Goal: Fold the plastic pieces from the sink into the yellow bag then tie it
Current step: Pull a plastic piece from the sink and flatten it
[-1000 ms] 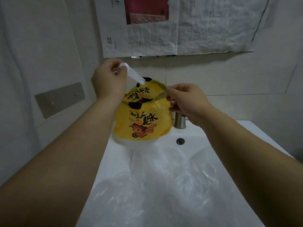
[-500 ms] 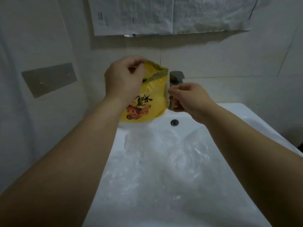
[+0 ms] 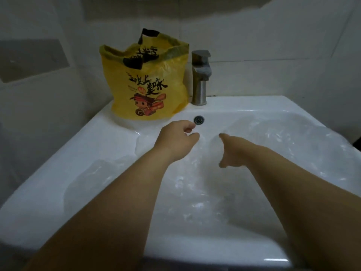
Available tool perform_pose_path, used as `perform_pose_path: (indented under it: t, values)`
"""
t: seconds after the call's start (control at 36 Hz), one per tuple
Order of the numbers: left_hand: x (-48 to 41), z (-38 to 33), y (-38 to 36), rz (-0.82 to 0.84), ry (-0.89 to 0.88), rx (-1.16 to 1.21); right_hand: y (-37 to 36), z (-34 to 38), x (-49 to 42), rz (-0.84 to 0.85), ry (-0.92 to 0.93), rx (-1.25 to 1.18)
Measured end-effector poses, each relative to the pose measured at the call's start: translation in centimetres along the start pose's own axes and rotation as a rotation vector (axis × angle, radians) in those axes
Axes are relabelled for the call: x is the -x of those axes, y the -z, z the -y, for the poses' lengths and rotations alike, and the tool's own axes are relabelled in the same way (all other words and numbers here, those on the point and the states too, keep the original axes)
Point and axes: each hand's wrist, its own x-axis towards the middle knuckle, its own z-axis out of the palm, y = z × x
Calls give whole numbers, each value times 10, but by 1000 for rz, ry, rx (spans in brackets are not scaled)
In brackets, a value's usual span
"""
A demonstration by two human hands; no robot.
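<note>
yellow bag (image 3: 148, 89) upright by faucet (image 3: 200, 79) | left hand (image 3: 178, 138) fingers loosely curled, empty | right hand (image 3: 234, 151) fingers straight over clear plastic (image 3: 293, 153)

- On the front of the yellow bag (image 3: 125, 79), we read large black brush-style Chinese characters (image 3: 150, 86). The last two are 美味. The smaller ones before them are too crumpled for us to make out.
- More black lettering (image 3: 144, 54) runs along the bag's folded top edge, and we cannot read it.
- Below the characters sits a printed cartoon mascot (image 3: 143, 103). The small red print beside it is too fine to read.
</note>
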Motion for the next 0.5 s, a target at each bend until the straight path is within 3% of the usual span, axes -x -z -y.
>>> perform_pose_path:
  t: [0.11,0.17,0.19,0.25,0.31,0.39,0.5]
  values:
    - [-5,8,0,39,38,5,6,2,-5,-92,14,161]
    - [-8,8,2,15,46,71,11,4,-10,-220,67,-115]
    - [-10,7,3,-2,48,123,14,8,-9,-258,104,-386]
    - [-12,6,6,-13,60,243,21,21,2,-204,215,-942]
    - [-11,4,11,20,60,349,29,30,10,-133,303,-1235]
    - [-11,5,14,63,56,373,37,35,19,-131,309,-1433]
    - [-13,7,16,-43,31,399,40,31,23,-277,199,-1534]
